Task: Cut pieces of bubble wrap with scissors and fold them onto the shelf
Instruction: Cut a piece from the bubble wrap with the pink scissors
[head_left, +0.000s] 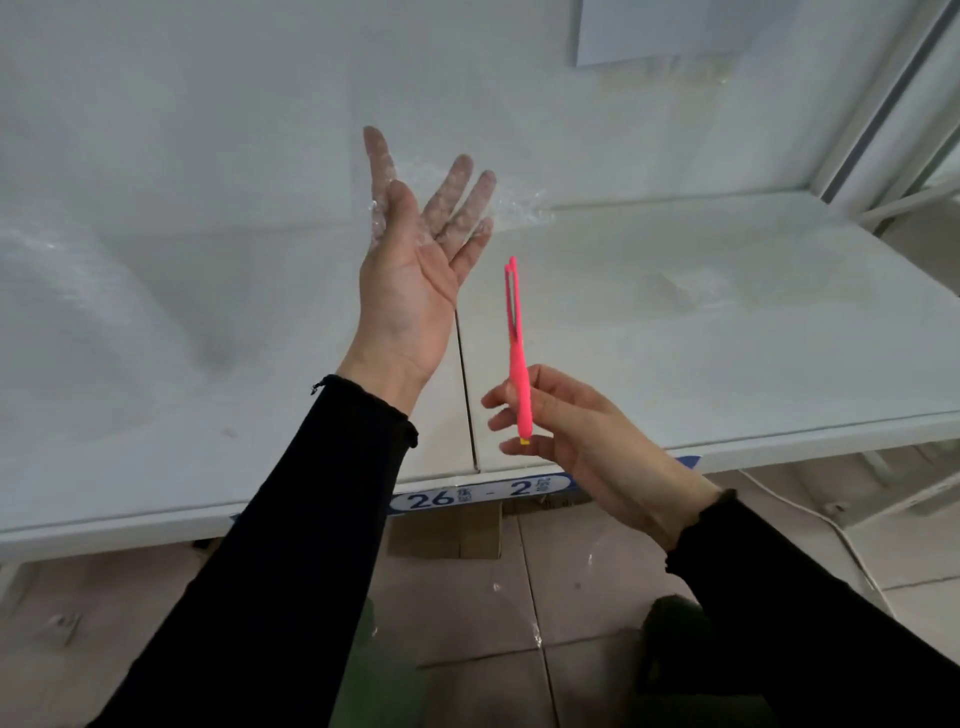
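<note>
A clear sheet of bubble wrap (156, 218) hangs in front of the white shelf (727, 332) and drapes down over its left half. My left hand (410, 275) is raised palm up; its fingers lie behind the wrap's edge and the thumb lies in front, pinching the sheet. My right hand (566, 426) is lower and to the right. It holds pink pen-style scissors (517, 348) upright by the lower end, with the tips pointing up and only slightly apart. The scissors stand to the right of the wrap's edge, not touching it.
The shelf's front edge carries a blue label (483, 493) reading 26 - 2. A cardboard box (452, 535) sits beneath it on the tiled floor. A white upright post (883, 104) rises at the right. A white cable (831, 525) runs along the floor at the right.
</note>
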